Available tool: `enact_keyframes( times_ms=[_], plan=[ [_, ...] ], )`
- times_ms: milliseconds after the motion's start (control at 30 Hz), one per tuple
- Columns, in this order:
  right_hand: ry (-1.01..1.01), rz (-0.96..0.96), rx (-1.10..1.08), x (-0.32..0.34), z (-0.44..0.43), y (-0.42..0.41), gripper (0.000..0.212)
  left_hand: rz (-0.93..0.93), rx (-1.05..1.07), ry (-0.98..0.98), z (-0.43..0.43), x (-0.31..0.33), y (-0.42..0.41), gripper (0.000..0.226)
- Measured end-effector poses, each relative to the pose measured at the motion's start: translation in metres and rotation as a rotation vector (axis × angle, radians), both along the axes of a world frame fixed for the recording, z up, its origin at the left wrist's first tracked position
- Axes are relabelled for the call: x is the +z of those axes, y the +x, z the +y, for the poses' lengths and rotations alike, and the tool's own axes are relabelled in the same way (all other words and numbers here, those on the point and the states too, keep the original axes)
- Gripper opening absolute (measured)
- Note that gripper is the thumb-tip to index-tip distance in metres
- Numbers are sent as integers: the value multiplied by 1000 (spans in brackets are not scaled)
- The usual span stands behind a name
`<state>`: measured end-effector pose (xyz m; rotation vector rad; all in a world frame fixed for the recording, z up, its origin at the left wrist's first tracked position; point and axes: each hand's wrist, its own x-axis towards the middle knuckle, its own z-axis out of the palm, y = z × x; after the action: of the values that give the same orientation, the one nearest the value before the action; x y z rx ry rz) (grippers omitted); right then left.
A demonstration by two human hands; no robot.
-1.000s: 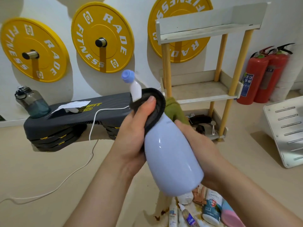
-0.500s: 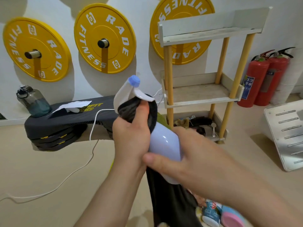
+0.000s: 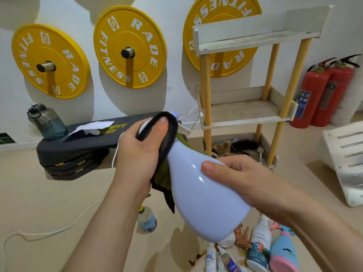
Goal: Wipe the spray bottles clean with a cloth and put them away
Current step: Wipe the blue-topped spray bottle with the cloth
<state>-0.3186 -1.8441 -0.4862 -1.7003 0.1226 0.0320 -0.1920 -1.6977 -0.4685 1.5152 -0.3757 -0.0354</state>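
Note:
A pale lilac spray bottle [image 3: 202, 197] is tilted in mid-air at the centre, its base toward me. My right hand [image 3: 241, 179] grips its body from the right, thumb across the front. My left hand [image 3: 141, 152] holds a dark cloth [image 3: 167, 146] with an olive-green side wrapped over the bottle's neck and spray head, which is mostly hidden; only a blue tip and the white trigger [image 3: 183, 130] show. Several other bottles [image 3: 259, 250] lie on the floor at the bottom right.
A white and wood shelf rack [image 3: 247, 114] stands behind the bottle, with clutter on its lowest tier. A small plastic bottle [image 3: 147, 220] stands on the floor. A black bench [image 3: 82, 146] with a water jug [image 3: 46, 122] is at left, two fire extinguishers [image 3: 322, 91] at right.
The bottle has turned so its wide body shows again. My left hand with the cloth has slid up over the spray head, and my right hand has shifted to the side of the body.

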Motion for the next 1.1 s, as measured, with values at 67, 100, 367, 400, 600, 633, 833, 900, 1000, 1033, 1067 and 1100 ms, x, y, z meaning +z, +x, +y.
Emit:
enact_keyframes(
  times_ms=[67, 100, 367, 400, 600, 633, 833, 900, 1000, 1033, 1067, 1100],
  plan=[
    [-77, 6, 7, 4, -2, -3, 52, -51, 0, 41, 4, -1, 6, 32],
    [-113, 7, 5, 7, -4, -3, 51, -105, 17, 68, 5, -1, 9, 30],
    [-428, -49, -111, 14, -19, -8, 51, -506, 120, 467, 14, -4, 14, 39],
    [-457, -65, -178, 12, -22, -8, 55, -499, 130, 500, 14, -5, 15, 42],
    [-667, -81, -350, 13, -33, -13, 62, -403, 284, 376, 18, -3, 15, 43],
    [-729, -66, -300, 13, -30, -14, 59, -418, 263, 325, 19, -1, 16, 38],
    [-732, -138, -140, 15, -7, -13, 53, -539, 72, 443, 8, -7, 12, 43],
    [-765, -131, -144, 13, -5, -13, 55, -546, 181, 445, 5, -12, 12, 24],
    [-798, -134, -156, 7, -3, -13, 63, -507, 256, 464, 4, -12, 13, 32],
    [-810, -133, -154, 5, -2, -13, 66, -480, 267, 458, 3, -11, 13, 41],
    [-828, -130, -148, 5, -2, -13, 68, -436, 281, 438, 2, -7, 12, 47],
    [-843, -127, -142, 5, -1, -13, 70, -374, 295, 411, 2, -4, 12, 49]
  ],
)
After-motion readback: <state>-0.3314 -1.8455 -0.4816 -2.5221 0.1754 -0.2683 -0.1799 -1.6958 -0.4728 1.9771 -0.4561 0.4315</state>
